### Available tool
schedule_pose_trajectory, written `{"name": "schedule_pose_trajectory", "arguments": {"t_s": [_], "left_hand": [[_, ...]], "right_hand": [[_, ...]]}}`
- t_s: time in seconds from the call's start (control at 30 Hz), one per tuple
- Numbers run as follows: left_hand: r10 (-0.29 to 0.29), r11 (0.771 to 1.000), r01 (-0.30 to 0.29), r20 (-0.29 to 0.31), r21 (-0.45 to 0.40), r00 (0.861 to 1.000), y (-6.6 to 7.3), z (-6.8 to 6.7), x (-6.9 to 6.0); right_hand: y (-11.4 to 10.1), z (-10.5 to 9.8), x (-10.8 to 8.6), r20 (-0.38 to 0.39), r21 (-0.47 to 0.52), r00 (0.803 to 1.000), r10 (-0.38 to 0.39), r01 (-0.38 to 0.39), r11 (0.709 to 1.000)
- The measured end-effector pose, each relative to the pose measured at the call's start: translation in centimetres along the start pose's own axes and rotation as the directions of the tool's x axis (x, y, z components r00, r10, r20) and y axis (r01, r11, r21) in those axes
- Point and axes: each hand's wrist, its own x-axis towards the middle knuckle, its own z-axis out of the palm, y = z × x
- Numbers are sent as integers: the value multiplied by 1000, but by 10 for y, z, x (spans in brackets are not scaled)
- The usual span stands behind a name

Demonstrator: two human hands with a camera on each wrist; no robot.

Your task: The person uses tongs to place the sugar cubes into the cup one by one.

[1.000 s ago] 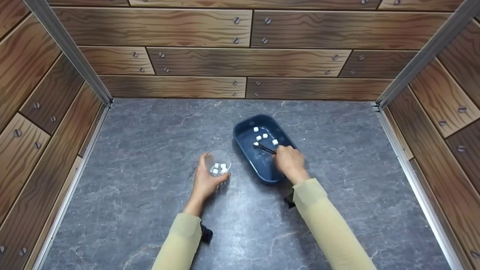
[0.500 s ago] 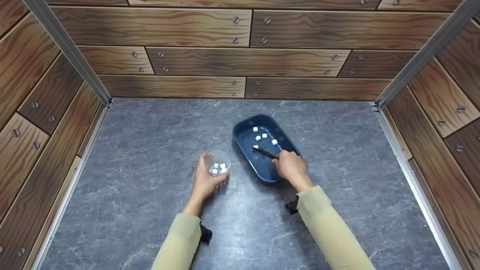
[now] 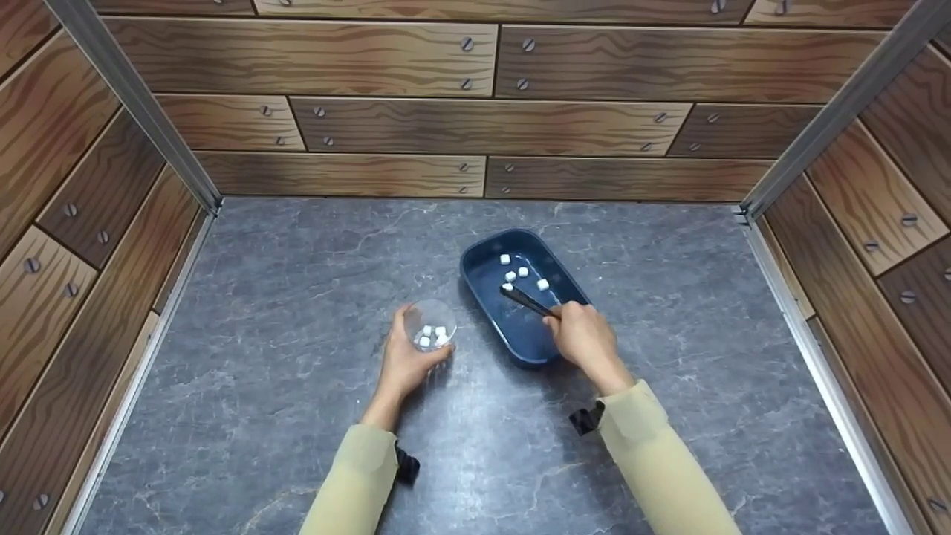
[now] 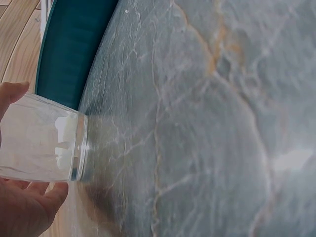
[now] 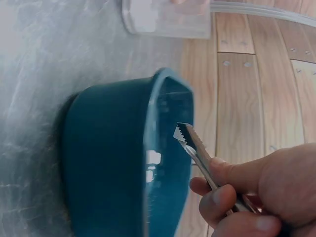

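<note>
My left hand [image 3: 407, 362] grips a clear cup [image 3: 432, 313], thumb on one side and fingers on the other. Several white cubes [image 3: 426, 341] lie at the bottom of that cup. Between the thumb and curled fingers of my right hand [image 3: 585, 336] is a pair of small metal tongs [image 3: 529, 301], with serrated tips over the dark blue tub [image 3: 484, 313]. One white cube [image 3: 508, 287] shows right at the tips; I cannot tell whether they pinch it. Several more white cubes [image 3: 543, 284] lie on the tub floor, mostly toward its far end.
The tub stands on a grey marbled tabletop [image 3: 297, 297], to the right of the cup. Wood-patterned panels [image 3: 386, 122] rise at the back and both sides, with metal rails [image 3: 825, 386] along the side edges.
My right hand has drawn back a little toward the right and near side, so more of the tongs shows. The tips stay over about the same spot. My left hand and the cup hold still.
</note>
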Motion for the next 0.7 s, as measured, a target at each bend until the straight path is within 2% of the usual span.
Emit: {"name": "schedule_pose_trajectory", "arguments": {"t_s": [0.13,0.47,0.7], "left_hand": [[-3,1000,3,-2,-4,1000,-1,0,0],[-58,997,58,0,43,998,2,0,-2],[-51,998,50,0,33,999,1,-1,-1]], "right_hand": [[-4,-6,-6,4,29,1000,-14,14,999],[-18,-17,-21,-7,105,996,-91,91,990],[-28,-18,-30,4,148,989,-149,147,978]]}}
